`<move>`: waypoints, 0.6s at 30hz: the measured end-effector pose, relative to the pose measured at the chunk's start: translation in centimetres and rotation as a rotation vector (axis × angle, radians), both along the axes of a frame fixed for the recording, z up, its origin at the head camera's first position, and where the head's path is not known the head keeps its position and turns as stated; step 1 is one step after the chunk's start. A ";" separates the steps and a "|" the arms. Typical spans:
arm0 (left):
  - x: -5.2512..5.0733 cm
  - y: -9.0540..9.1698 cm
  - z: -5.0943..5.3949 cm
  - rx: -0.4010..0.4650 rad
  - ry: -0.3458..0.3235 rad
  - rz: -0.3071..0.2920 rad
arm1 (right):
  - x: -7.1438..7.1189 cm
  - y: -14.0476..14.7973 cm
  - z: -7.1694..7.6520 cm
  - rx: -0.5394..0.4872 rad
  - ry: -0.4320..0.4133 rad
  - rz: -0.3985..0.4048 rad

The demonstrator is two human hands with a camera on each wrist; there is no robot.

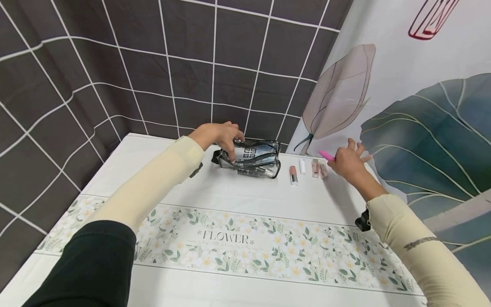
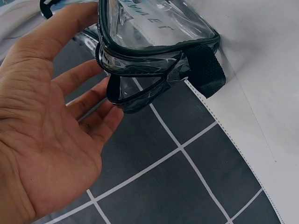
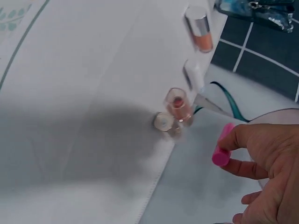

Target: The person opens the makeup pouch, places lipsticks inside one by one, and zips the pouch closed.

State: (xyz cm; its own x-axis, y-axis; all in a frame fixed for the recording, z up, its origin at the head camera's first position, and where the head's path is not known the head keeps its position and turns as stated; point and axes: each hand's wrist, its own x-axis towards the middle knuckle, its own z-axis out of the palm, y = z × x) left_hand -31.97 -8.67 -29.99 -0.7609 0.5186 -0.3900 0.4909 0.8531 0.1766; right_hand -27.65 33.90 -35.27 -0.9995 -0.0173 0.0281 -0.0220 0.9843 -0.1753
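My left hand grips a clear, black-trimmed toiletry pouch at its left end, thumb on the near side. In the left wrist view, the fingers of that hand curl toward the edge of the pouch, which has a black strap loop. Dark slim items show through its plastic. Between thumb and index finger, my right hand pinches a bright pink tube, raised beyond the table's edge; its other fingers spread apart. What kind of tube it is cannot be told.
Between pouch and right hand lie a coral lipstick tube with a silver end, a small white tube and two pinkish clear cosmetic tubes. A floral cloth band crosses the white table; a dark grid curtain hangs behind.
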 end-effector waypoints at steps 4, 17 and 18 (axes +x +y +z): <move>0.0 0.0 0.2 -0.009 -0.010 0.001 | 0.0 -0.6 0.8 0.003 0.016 0.050; -0.2 0.0 0.1 -0.027 -0.010 -0.002 | 0.7 -4.8 3.6 0.016 0.052 0.140; -0.2 0.0 0.1 -0.026 -0.012 -0.002 | 0.8 -5.2 3.8 0.018 0.059 0.150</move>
State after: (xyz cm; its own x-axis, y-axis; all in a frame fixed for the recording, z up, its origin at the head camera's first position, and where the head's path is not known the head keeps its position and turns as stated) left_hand -32.18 -8.62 -29.86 -0.7552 0.5095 -0.4123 0.4907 0.8566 0.1596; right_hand -26.86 28.74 -31.45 -0.9823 -0.1672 0.0846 -0.1785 0.9722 -0.1515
